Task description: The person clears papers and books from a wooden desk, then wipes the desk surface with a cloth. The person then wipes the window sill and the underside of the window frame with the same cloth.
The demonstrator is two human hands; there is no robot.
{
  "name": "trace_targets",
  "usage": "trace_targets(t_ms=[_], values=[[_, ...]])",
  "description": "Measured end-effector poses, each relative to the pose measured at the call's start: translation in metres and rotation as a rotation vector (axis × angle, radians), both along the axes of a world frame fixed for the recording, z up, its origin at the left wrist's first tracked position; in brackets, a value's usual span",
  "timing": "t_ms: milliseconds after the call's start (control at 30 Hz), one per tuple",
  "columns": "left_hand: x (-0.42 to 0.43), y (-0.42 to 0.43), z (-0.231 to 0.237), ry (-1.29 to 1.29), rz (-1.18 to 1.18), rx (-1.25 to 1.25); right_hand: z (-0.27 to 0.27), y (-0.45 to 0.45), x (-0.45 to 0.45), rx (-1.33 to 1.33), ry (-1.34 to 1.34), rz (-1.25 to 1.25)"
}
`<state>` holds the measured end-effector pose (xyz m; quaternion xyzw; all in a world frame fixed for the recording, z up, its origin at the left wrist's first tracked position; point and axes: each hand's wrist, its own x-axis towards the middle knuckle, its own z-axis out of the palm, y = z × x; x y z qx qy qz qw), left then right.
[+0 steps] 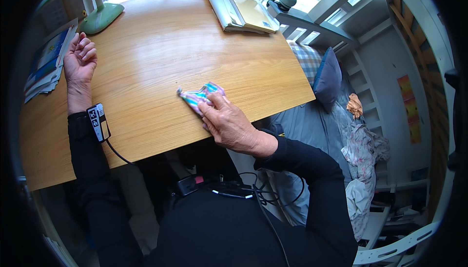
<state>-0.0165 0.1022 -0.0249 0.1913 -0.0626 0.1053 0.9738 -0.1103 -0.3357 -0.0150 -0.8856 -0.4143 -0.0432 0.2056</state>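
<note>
My right hand (232,124) grips a striped cloth (195,97) in pink, turquoise and white, pressed to the wooden desk (157,66) near its front edge. Part of the cloth is hidden under my fingers. On the left side of the desk lies my left hand (81,55), palm up, its fingers loosely curled in with nothing visible in them. It is between a stack of books and papers (51,60) and the bare wood, just in front of the green lamp base (100,18).
Folders and a tan envelope (254,12) lie at the back right of the desk. A round grey device (287,0) is on the bed rail beyond. To the right is a bed with a blue pillow (328,78) and rumpled clothes (360,153). A cable (119,153) trails from my left wrist device.
</note>
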Motion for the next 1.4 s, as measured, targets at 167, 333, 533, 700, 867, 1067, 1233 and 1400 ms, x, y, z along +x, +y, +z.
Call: trace_targets(t_ms=[167, 333, 533, 700, 867, 1067, 1233, 1400], values=[[-0.005, -0.006, 0.005, 0.006, -0.001, -0.017, 0.035, 0.002, 0.03, 0.376, 0.751, 0.172], [-0.006, -0.011, 0.009, 0.026, -0.001, -0.048, 0.055, -0.059, 0.086, 0.289, 0.617, -0.269], [-0.008, -0.016, 0.011, 0.056, 0.059, 0.0, 0.039, -0.092, 0.081, 0.06, 0.14, -0.321], [-0.004, -0.016, 0.008, 0.049, 0.006, -0.001, 0.013, -0.076, 0.063, -0.288, -0.244, -0.071], [-0.003, -0.012, 0.007, 0.052, -0.011, -0.03, 0.007, -0.093, 0.093, -0.33, -0.334, -0.143], [-0.01, -0.026, 0.015, 0.116, 0.075, -0.034, 0.016, -0.141, 0.129, -0.415, -0.175, -0.486], [-0.009, -0.033, 0.02, 0.089, 0.029, -0.06, 0.01, -0.13, 0.108, -0.411, -0.271, -0.317], [-0.006, -0.035, 0.018, 0.077, 0.01, -0.007, 0.007, -0.096, 0.07, -0.394, -0.339, -0.115]])
